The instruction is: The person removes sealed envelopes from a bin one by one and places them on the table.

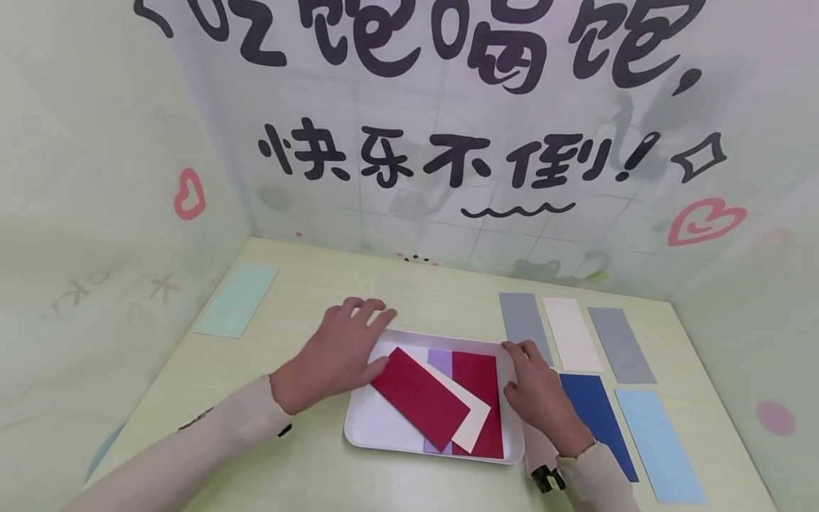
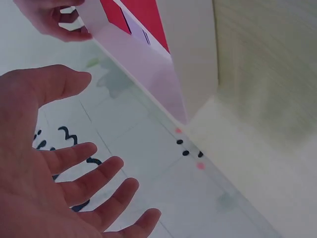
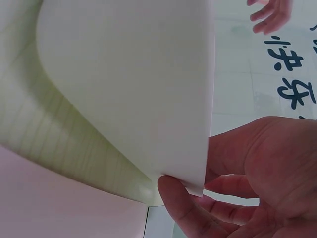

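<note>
A white tray (image 1: pixel 374 430) with a low rim stands on the table and is tipped up in the wrist views. In it, a red card (image 1: pixel 419 398) lies slantwise over a cream card (image 1: pixel 475 427). Beneath these are a purple card (image 1: pixel 439 360) and a second red card (image 1: pixel 476 370), side by side. My right hand (image 1: pixel 540 395) grips the tray's right rim, thumb on one side and fingers curled on the other. At the left end, my left hand (image 1: pixel 333 352) hovers by the far corner; in the left wrist view its fingers (image 2: pixel 106 173) are spread, apart from the tray.
Right of the tray lie a grey card (image 1: pixel 526 320), a pale card (image 1: pixel 572 334), another grey card (image 1: pixel 622 345), a dark blue card (image 1: pixel 598 419) and a light blue card (image 1: pixel 662 444). A mint card (image 1: pixel 238 299) lies far left. Printed sheets (image 1: pixel 409 227) wall the table.
</note>
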